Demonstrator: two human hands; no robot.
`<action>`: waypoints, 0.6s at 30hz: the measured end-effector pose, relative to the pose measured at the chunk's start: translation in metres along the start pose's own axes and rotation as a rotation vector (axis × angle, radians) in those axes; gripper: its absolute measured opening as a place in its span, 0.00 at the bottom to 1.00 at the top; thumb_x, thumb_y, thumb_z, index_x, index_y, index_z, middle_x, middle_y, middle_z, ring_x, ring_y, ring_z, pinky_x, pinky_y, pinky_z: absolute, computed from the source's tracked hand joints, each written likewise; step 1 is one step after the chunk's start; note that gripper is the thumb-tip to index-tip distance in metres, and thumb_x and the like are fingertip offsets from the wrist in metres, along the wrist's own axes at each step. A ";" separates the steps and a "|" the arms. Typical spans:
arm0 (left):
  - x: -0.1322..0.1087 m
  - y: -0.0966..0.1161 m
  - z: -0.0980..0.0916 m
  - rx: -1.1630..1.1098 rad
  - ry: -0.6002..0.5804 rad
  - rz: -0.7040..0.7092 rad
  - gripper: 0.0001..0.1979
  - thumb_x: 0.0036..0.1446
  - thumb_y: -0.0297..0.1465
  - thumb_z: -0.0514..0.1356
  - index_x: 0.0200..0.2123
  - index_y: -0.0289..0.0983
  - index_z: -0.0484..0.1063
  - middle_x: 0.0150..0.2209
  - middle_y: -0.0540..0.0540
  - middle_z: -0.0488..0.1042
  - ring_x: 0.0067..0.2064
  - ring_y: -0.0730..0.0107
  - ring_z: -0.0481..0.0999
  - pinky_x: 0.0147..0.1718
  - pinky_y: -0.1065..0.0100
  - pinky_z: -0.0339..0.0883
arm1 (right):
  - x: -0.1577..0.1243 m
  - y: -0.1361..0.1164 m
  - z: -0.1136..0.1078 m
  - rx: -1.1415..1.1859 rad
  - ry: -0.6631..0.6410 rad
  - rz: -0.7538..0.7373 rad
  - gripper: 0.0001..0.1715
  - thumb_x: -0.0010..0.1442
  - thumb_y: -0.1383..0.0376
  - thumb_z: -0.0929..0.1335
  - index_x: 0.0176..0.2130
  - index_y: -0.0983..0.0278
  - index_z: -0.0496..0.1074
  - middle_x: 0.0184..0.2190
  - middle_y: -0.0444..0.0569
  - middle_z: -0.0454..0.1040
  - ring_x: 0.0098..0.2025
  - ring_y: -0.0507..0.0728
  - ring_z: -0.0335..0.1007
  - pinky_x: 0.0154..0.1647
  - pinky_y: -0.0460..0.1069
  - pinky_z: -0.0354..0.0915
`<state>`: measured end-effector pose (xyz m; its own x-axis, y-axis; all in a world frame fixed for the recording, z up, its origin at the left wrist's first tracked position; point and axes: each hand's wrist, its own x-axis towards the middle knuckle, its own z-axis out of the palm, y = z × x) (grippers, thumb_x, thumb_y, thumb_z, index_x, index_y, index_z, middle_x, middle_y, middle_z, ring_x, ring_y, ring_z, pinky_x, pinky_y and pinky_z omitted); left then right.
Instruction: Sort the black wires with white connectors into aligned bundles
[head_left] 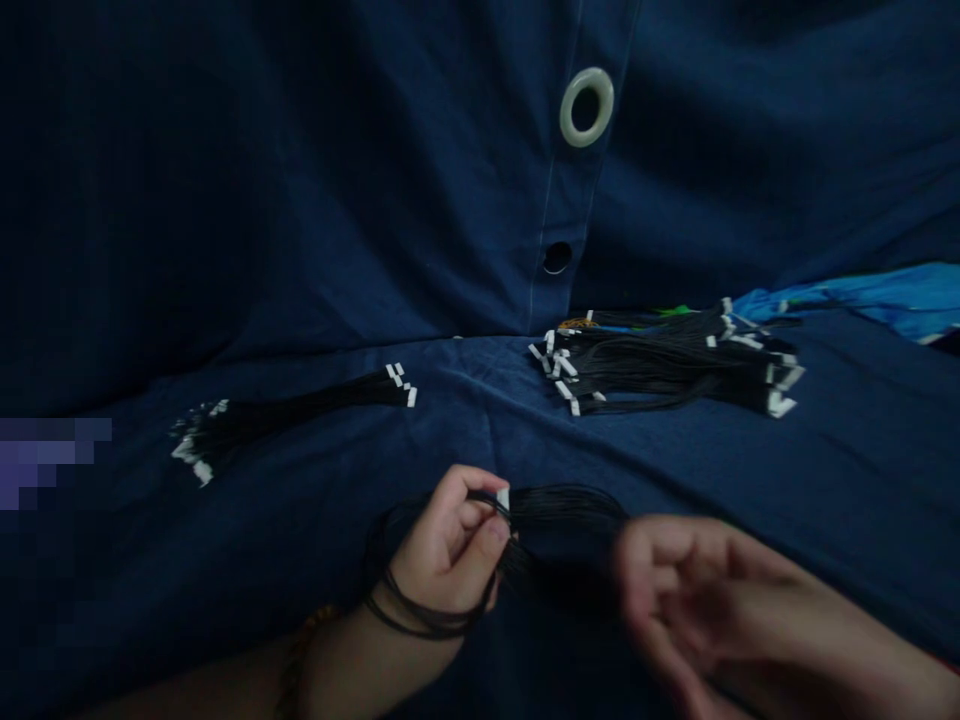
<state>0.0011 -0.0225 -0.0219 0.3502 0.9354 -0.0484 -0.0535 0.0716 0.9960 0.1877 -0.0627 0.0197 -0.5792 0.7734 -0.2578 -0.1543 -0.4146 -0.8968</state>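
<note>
My left hand (457, 550) is closed around a bundle of thin black cables (566, 505), with thumb and fingers pinching near a white connector (503, 497). Some strands loop around the back of this hand and the wrist. To the right, my right hand (697, 600) is blurred, its fingers loosely curved and apart, and I see nothing held in it. Its fingertips are close to the right end of the bundle; whether they touch is unclear. The lower part of the bundle fades into shadow between the hands.
On the dark blue cloth (480, 430), a black cable bundle with white ends (300, 405) lies at left. A larger pile of similar cables (660, 365) lies at right, beside bright blue material (862, 297). Behind hangs blue fabric with a pale ring eyelet (566, 120).
</note>
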 end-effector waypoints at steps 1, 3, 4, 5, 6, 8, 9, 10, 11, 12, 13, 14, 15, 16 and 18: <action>0.000 -0.001 0.000 -0.006 0.003 0.003 0.19 0.49 0.44 0.57 0.37 0.39 0.54 0.20 0.58 0.62 0.11 0.85 0.55 0.08 0.80 0.48 | -0.003 -0.006 -0.005 0.098 0.011 -0.030 0.07 0.53 0.60 0.65 0.31 0.62 0.65 0.21 0.41 0.69 0.18 0.45 0.63 0.17 0.37 0.55; 0.000 -0.005 -0.001 -0.018 -0.001 0.015 0.19 0.49 0.43 0.57 0.37 0.39 0.55 0.21 0.57 0.63 0.11 0.86 0.55 0.08 0.79 0.48 | -0.008 -0.016 -0.016 0.132 0.099 -0.186 0.09 0.50 0.59 0.69 0.32 0.60 0.67 0.22 0.40 0.69 0.21 0.46 0.67 0.20 0.38 0.59; 0.001 -0.007 -0.001 -0.021 -0.004 0.030 0.19 0.50 0.43 0.58 0.37 0.39 0.56 0.21 0.57 0.64 0.11 0.86 0.55 0.09 0.79 0.48 | -0.009 -0.020 -0.023 0.080 0.170 -0.291 0.10 0.49 0.59 0.70 0.32 0.59 0.68 0.21 0.39 0.68 0.21 0.46 0.66 0.20 0.39 0.60; 0.001 -0.009 -0.002 -0.023 -0.005 0.047 0.18 0.50 0.42 0.58 0.38 0.38 0.56 0.22 0.56 0.65 0.12 0.86 0.55 0.09 0.79 0.48 | -0.010 -0.023 -0.031 0.004 0.256 -0.402 0.09 0.51 0.58 0.70 0.33 0.58 0.69 0.21 0.39 0.66 0.21 0.47 0.65 0.21 0.39 0.61; 0.001 -0.011 -0.002 -0.023 -0.002 0.067 0.18 0.50 0.42 0.58 0.38 0.38 0.57 0.23 0.54 0.66 0.12 0.86 0.55 0.09 0.79 0.47 | -0.010 -0.024 -0.038 -0.078 0.353 -0.520 0.08 0.53 0.57 0.68 0.33 0.57 0.70 0.22 0.41 0.66 0.23 0.47 0.65 0.23 0.40 0.63; 0.001 -0.013 -0.003 -0.026 -0.002 0.096 0.17 0.51 0.41 0.58 0.39 0.37 0.59 0.24 0.52 0.68 0.14 0.86 0.56 0.10 0.79 0.46 | -0.011 -0.026 -0.050 -0.198 0.526 -0.727 0.07 0.57 0.56 0.65 0.32 0.55 0.70 0.29 0.44 0.68 0.31 0.50 0.68 0.30 0.42 0.66; 0.001 -0.014 -0.003 -0.030 0.001 0.110 0.17 0.51 0.41 0.58 0.39 0.37 0.59 0.25 0.52 0.69 0.14 0.85 0.56 0.11 0.79 0.45 | -0.012 -0.026 -0.053 -0.229 0.562 -0.786 0.08 0.58 0.56 0.63 0.32 0.53 0.70 0.34 0.44 0.68 0.35 0.51 0.68 0.34 0.43 0.66; 0.001 -0.013 -0.004 -0.029 -0.005 0.109 0.17 0.51 0.41 0.58 0.39 0.37 0.60 0.25 0.52 0.69 0.15 0.85 0.56 0.11 0.78 0.46 | -0.012 -0.025 -0.053 -0.246 0.544 -0.803 0.07 0.59 0.56 0.63 0.34 0.52 0.70 0.36 0.43 0.69 0.36 0.51 0.69 0.34 0.43 0.67; 0.002 -0.012 -0.004 -0.023 -0.017 0.095 0.17 0.51 0.41 0.58 0.39 0.38 0.60 0.25 0.51 0.69 0.15 0.84 0.57 0.11 0.79 0.46 | -0.013 -0.023 -0.050 -0.250 0.491 -0.776 0.07 0.60 0.56 0.62 0.38 0.50 0.68 0.35 0.42 0.69 0.33 0.51 0.70 0.30 0.43 0.67; 0.002 -0.012 -0.004 -0.022 -0.026 0.084 0.18 0.50 0.41 0.59 0.39 0.38 0.60 0.25 0.51 0.69 0.15 0.84 0.57 0.12 0.79 0.47 | -0.013 -0.020 -0.043 -0.247 0.418 -0.702 0.09 0.60 0.55 0.62 0.42 0.49 0.66 0.31 0.41 0.70 0.27 0.49 0.69 0.24 0.41 0.65; 0.003 -0.011 -0.004 -0.029 -0.032 0.076 0.18 0.49 0.41 0.60 0.39 0.38 0.59 0.24 0.51 0.69 0.16 0.84 0.57 0.12 0.79 0.48 | -0.014 -0.016 -0.035 -0.246 0.350 -0.606 0.11 0.61 0.55 0.61 0.45 0.49 0.63 0.26 0.39 0.70 0.19 0.46 0.65 0.17 0.39 0.61; 0.003 -0.010 -0.004 -0.049 -0.038 0.071 0.19 0.49 0.42 0.60 0.39 0.38 0.59 0.24 0.52 0.69 0.16 0.84 0.57 0.12 0.79 0.49 | -0.013 -0.011 -0.026 -0.258 0.299 -0.511 0.13 0.61 0.54 0.59 0.47 0.49 0.60 0.24 0.38 0.70 0.15 0.45 0.61 0.15 0.38 0.58; 0.003 -0.010 -0.005 -0.076 -0.051 0.066 0.19 0.48 0.42 0.60 0.39 0.39 0.59 0.24 0.52 0.68 0.15 0.84 0.56 0.12 0.79 0.49 | -0.013 -0.005 -0.016 -0.322 0.240 -0.404 0.10 0.62 0.54 0.59 0.44 0.51 0.61 0.22 0.37 0.71 0.13 0.44 0.57 0.13 0.37 0.55; 0.002 -0.009 -0.005 -0.106 -0.065 0.063 0.20 0.48 0.43 0.60 0.40 0.40 0.58 0.23 0.53 0.68 0.15 0.84 0.56 0.12 0.80 0.48 | -0.012 0.000 -0.008 -0.440 0.219 -0.341 0.08 0.63 0.56 0.58 0.40 0.54 0.62 0.23 0.38 0.72 0.14 0.44 0.58 0.13 0.37 0.54; -0.001 -0.008 -0.006 -0.138 -0.089 0.052 0.20 0.49 0.43 0.60 0.41 0.41 0.58 0.23 0.54 0.68 0.15 0.84 0.56 0.12 0.80 0.49 | -0.008 0.011 0.004 -0.754 0.246 -0.315 0.09 0.62 0.61 0.59 0.31 0.58 0.64 0.21 0.39 0.72 0.17 0.46 0.64 0.16 0.38 0.56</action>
<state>-0.0045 -0.0222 -0.0299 0.4243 0.9054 0.0155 -0.1997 0.0769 0.9768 0.1877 -0.0757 0.0133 -0.3950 0.9172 0.0515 0.3457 0.2003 -0.9167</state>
